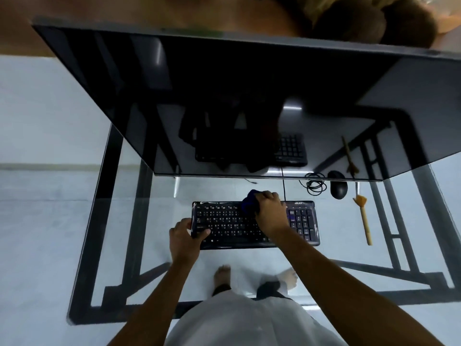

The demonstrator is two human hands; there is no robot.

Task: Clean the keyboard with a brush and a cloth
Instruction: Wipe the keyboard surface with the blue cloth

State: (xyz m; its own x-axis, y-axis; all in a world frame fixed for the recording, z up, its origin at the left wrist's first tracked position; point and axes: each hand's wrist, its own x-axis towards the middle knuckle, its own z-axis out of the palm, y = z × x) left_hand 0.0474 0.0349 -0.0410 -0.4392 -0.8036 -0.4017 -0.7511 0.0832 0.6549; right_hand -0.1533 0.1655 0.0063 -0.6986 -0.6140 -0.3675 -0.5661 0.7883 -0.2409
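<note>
A black keyboard (232, 228) lies on a glass desk (336, 245) in front of me. My left hand (185, 234) grips the keyboard's left end, thumb resting on the keys. My right hand (270, 213) is closed on a dark blue cloth (250, 202), bunched and pressed onto the upper middle key rows. A brush (363, 218) with a wooden handle and orange bristles lies on the glass to the right of the keyboard, bristles pointing away from me, apart from both hands.
A large dark monitor (224, 101) leans over the back of the desk. A black mouse (338, 189) and its coiled cable (315, 184) lie behind the keyboard's right end. The black desk frame (139, 208) and my bare feet show through the glass.
</note>
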